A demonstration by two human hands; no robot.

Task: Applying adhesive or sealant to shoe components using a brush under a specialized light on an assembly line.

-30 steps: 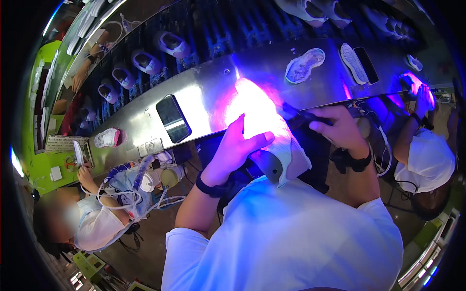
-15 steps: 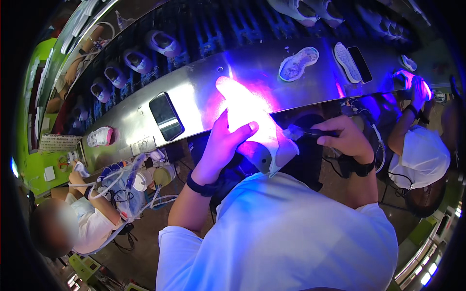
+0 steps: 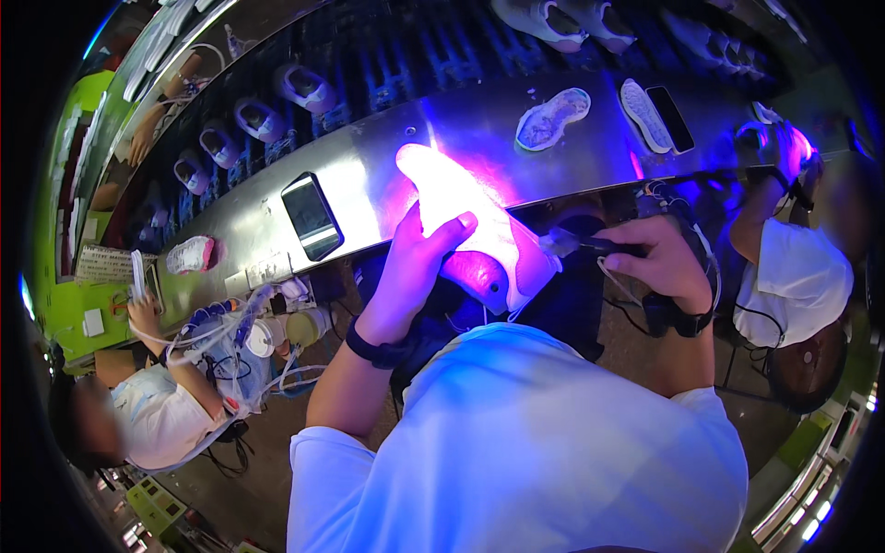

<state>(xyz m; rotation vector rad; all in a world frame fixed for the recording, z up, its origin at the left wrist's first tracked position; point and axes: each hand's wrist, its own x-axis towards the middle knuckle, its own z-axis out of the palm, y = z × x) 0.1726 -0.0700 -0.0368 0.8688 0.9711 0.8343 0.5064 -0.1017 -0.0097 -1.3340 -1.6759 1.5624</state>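
Observation:
Under bright violet light, a pale shoe upper (image 3: pixel 527 265) is stretched over a last, its toe pointing away over the metal bench. Its front part is washed out by glare. My left hand (image 3: pixel 406 272) grips it from the left side, thumb on top and the other fingers mostly hidden beneath. In my right hand (image 3: pixel 666 260) is a brush (image 3: pixel 590 243) with a dark handle, and its bristle tip is at the right edge of the heel end. A pinkish part of the last (image 3: pixel 477 275) with a dark hole shows at the near end.
The metal bench (image 3: pixel 369 161) carries a phone (image 3: pixel 312 217), a shoe sole (image 3: pixel 553 120), another sole (image 3: pixel 646 116) beside a dark phone (image 3: pixel 670 120), and a pink-edged sole (image 3: pixel 191 255). Beyond runs a roller conveyor (image 3: pixel 387 69) with several shoes. Co-workers sit left and right.
The brush stays near the heel edge, with only a slight shift against it. My left hand keeps its hold. The person on the left has raised a white sole-like piece.

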